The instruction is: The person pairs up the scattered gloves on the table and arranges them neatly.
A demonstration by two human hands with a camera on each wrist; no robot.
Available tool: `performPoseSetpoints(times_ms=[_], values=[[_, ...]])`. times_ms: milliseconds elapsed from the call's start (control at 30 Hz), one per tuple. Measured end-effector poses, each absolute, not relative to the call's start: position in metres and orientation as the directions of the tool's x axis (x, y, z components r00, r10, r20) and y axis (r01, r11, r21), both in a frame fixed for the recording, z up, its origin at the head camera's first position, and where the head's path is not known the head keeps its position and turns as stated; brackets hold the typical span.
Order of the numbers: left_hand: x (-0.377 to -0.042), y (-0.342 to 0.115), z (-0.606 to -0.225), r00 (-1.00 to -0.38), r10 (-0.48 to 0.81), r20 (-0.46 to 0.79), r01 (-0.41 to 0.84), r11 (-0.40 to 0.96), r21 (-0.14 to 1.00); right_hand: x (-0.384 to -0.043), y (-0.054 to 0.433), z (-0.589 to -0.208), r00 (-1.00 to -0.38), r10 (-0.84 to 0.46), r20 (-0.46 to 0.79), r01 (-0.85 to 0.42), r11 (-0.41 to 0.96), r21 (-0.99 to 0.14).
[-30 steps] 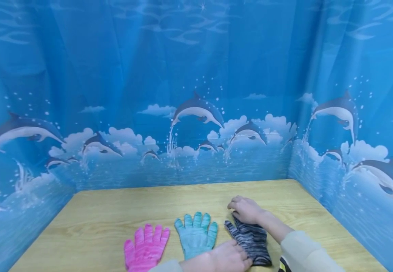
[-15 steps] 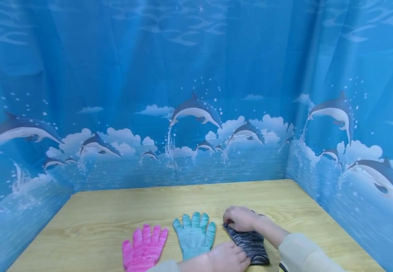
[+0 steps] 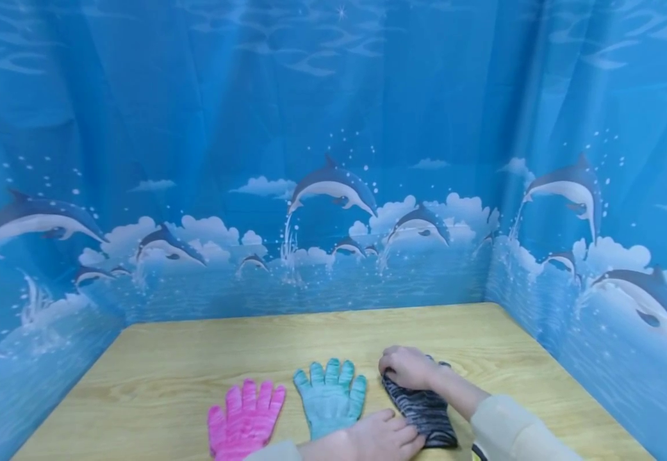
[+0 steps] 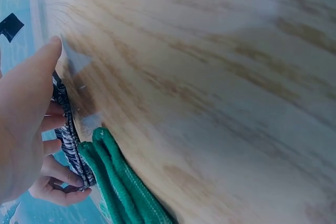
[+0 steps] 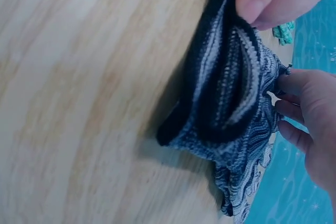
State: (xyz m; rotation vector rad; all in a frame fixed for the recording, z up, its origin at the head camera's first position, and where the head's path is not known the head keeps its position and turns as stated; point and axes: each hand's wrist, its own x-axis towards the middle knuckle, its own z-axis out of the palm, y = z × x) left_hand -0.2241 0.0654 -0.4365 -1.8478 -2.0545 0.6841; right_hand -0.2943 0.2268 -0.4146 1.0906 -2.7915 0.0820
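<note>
A black-and-grey striped knit glove [image 3: 425,410] lies at the right front of the table. My right hand [image 3: 407,368] covers part of its upper end, fingers curled at the glove's thumb side; in the right wrist view this hand [image 5: 315,108] pinches the knit. My left hand [image 3: 382,435] rests on the cuff side with extended fingers. The left wrist view shows the left thumb [image 4: 50,53] straight and apart from the fingers. In the right wrist view the cuff opening [image 5: 226,87] gapes, left fingertips at its edge. Some glove fingers are hidden under my right hand.
A teal glove [image 3: 333,397] lies flat left of the striped one, its lower end behind my left forearm. Farther left is a pink glove [image 3: 245,419]. The wooden table [image 3: 223,346] meets a blue dolphin-print curtain [image 3: 333,282] behind and at the sides.
My right hand has moved down and left from above the striped glove's fingertips to its thumb side, with fingers now curled there. My left hand stays at the cuff. The view shifts slightly.
</note>
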Motion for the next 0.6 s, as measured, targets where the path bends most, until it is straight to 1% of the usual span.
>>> performPoseSetpoints(times_ms=[167, 333, 467, 600], values=[[-0.219, 0.068, -0.428, -0.161, 0.979, -0.122, 0.846, 0.073, -0.528, -0.293, 0.229, -0.415, -0.739, -0.662, 0.128, -0.667, 0.745, -0.001], [-0.221, 0.068, -0.426, -0.173, 0.973, -0.152, 0.888, 0.087, -0.452, -0.293, 0.240, -0.412, -0.769, -0.622, 0.144, -0.636, 0.768, -0.079], [-0.222, 0.067, -0.426, -0.155, 0.980, -0.123, 0.909, 0.092, -0.408, -0.294, 0.257, -0.406, -0.798, -0.570, 0.195, -0.595, 0.796, -0.112], [-0.224, 0.068, -0.428, -0.114, 0.992, -0.061, 0.901, 0.078, -0.427, -0.293, 0.275, -0.398, -0.810, -0.532, 0.246, -0.571, 0.812, -0.121]])
